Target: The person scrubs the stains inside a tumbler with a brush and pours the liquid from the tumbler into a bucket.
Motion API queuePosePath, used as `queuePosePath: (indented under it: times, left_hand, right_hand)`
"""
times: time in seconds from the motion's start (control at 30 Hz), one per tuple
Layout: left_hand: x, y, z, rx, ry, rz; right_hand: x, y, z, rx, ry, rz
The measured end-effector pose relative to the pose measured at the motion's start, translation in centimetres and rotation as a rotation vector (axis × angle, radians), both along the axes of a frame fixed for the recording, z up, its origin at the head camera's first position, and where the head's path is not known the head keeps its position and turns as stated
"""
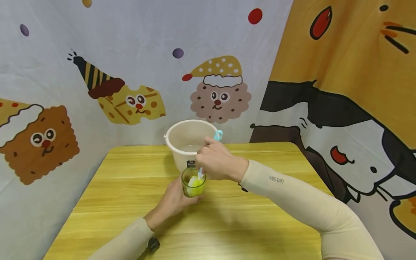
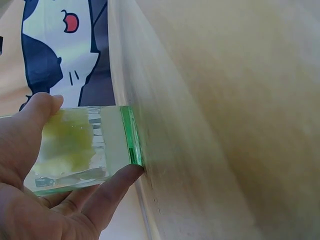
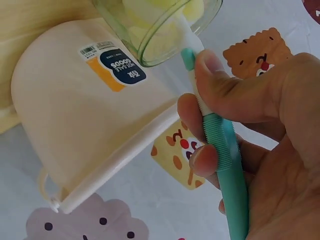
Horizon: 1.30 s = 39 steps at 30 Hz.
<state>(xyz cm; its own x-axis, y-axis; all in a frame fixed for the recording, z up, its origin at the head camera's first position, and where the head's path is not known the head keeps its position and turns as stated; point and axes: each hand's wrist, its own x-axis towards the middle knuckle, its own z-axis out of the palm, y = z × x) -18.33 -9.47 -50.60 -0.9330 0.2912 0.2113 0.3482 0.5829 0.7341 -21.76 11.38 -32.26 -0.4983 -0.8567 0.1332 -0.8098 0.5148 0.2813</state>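
A green-tinted clear glass (image 1: 186,187) is gripped by my left hand (image 1: 175,195) above the table. In the left wrist view its thick green base (image 2: 131,135) points toward the tabletop, with the thumb on one side and fingers on the other. My right hand (image 1: 216,160) holds the turquoise handle (image 3: 232,185) of a cup-cleaning brush, thumb and fingers wrapped round it. The brush's white neck (image 3: 191,42) runs in through the mouth of the glass. Inside sits its soft yellow-and-white sponge head (image 1: 195,181), blurred through the wall in the left wrist view.
A cream bucket (image 1: 177,153) with a label on its front stands just behind the glass, near the table's back edge. The wood-grain table (image 1: 123,187) stretches round both arms. Behind it hangs a cartoon-printed cloth (image 1: 146,43).
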Motion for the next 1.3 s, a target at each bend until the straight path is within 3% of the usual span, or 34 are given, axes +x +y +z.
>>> queuePosePath:
  times: [0.43,0.8,1.3]
  left_hand:
    - [0.2,0.1,-0.1,0.020,-0.017,0.020]
    - [0.1,0.2,-0.2,0.026,-0.009,0.007]
    - [0.1,0.2,-0.1,0.024,-0.003,0.005]
  right_hand:
    - [0.3,0.5,-0.8,-0.114,-0.086,-0.066]
    - [-0.2,1.8,-1.3,-0.231,-0.169,-0.157]
    - [-1.1,3.5,-2.4,-0.341,-0.266,-0.217]
